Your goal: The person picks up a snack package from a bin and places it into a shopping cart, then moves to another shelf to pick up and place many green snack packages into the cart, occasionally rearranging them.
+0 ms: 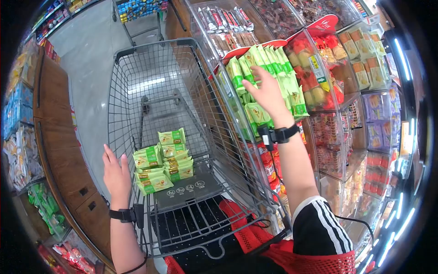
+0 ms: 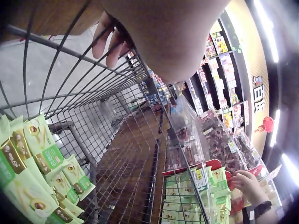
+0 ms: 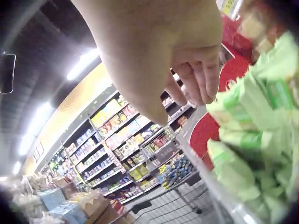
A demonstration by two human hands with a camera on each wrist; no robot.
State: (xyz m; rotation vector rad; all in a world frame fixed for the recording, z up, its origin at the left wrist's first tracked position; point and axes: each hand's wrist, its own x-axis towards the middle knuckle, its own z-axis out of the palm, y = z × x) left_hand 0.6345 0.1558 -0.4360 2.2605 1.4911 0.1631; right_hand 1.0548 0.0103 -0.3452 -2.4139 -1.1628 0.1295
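My right hand (image 1: 268, 93) hovers over a clear bin heaped with green snack packets (image 1: 287, 86), its fingers loosely bent with nothing held in them. In the right wrist view, the fingers (image 3: 198, 84) hang close beside the bin's packets (image 3: 261, 158). At the left side of the shopping cart (image 1: 157, 49), my left hand (image 1: 117, 178) stays with straight fingers and holds nothing. Inside the cart, several matching green packets (image 1: 155, 182) lie in small stacks by the grey seat panel (image 1: 189, 187). The left wrist view shows these packets (image 2: 35, 163) up close, behind the wire mesh.
Clear bins of red-wrapped snacks (image 1: 315, 75) and bars (image 1: 228, 20) adjoin the green packets. A wooden display counter (image 1: 59, 114) with bagged goods runs along the left. Ahead on the grey aisle floor (image 1: 91, 45) stands another cart (image 1: 141, 27) with blue and yellow goods.
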